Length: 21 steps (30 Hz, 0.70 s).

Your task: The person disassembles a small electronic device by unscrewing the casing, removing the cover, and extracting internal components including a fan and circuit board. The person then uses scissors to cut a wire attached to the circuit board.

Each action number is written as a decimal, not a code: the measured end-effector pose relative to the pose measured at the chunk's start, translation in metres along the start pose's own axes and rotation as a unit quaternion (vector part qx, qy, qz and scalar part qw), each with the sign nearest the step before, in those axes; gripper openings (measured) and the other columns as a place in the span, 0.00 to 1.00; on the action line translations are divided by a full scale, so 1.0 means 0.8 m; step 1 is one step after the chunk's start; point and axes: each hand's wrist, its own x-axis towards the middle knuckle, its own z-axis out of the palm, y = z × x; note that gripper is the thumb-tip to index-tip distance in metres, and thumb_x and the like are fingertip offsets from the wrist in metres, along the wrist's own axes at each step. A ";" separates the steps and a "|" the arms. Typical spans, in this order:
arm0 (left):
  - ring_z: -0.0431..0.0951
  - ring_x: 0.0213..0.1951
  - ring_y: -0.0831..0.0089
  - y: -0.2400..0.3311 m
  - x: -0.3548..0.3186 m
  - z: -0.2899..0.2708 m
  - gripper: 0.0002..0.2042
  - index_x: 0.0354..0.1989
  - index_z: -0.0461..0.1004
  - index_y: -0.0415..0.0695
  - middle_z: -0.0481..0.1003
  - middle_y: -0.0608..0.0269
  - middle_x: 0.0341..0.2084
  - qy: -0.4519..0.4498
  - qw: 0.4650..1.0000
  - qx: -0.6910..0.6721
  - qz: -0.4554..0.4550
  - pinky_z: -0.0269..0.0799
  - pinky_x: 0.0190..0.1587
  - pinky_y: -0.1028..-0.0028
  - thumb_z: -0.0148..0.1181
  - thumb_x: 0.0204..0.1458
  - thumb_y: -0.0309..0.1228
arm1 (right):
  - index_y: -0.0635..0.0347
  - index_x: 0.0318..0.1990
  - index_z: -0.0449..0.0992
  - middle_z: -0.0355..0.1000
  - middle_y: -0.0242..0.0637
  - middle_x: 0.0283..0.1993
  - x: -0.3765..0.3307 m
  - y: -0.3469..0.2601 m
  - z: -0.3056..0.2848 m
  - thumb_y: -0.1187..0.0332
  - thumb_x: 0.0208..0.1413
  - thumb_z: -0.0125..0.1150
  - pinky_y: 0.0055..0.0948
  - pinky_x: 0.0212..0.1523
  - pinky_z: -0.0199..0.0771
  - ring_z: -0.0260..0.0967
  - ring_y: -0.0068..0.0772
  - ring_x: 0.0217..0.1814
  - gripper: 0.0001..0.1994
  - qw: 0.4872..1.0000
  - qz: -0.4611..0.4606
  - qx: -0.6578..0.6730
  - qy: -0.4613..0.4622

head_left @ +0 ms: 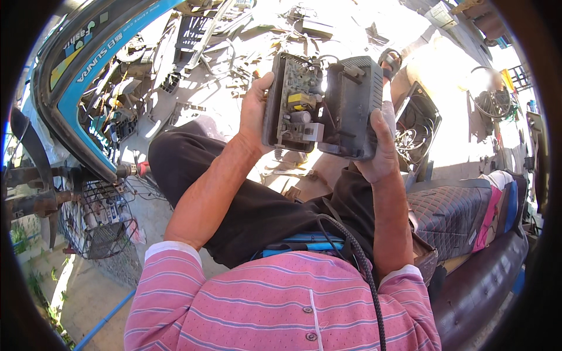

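My left hand (256, 111) grips the black lower half of an opened power charger case (270, 111) by its left side, thumb at the upper edge. Inside that half sits a green circuit board (295, 82) with a yellow-wrapped transformer (301, 102), a round capacitor and a pale block. The ribbed black cover (348, 131) is tilted open beside it, its hollow inside facing the board. My right hand (381, 146) is closed round the cover's lower right corner. The fingers of both hands are partly hidden behind the case. Both halves are raised above my lap.
Scrap parts and cables (187, 41) litter the sunlit ground ahead. A black case full of wires (418, 131) lies to the right, near a sandalled foot (390, 61). Left stands a blue-black vehicle panel (88, 93) above a wire basket (96, 225). A quilted seat (448, 213) is at my right.
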 end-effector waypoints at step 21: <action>0.74 0.59 0.44 0.007 -0.005 0.014 0.40 0.69 0.60 0.34 0.69 0.34 0.60 -0.090 0.996 0.003 0.003 0.72 0.61 0.48 0.42 0.60 0.58 | 0.52 0.58 0.72 0.77 0.36 0.48 0.010 0.008 -0.045 0.35 0.65 0.47 0.27 0.22 0.67 0.75 0.29 0.36 0.31 0.995 0.002 0.094 -0.041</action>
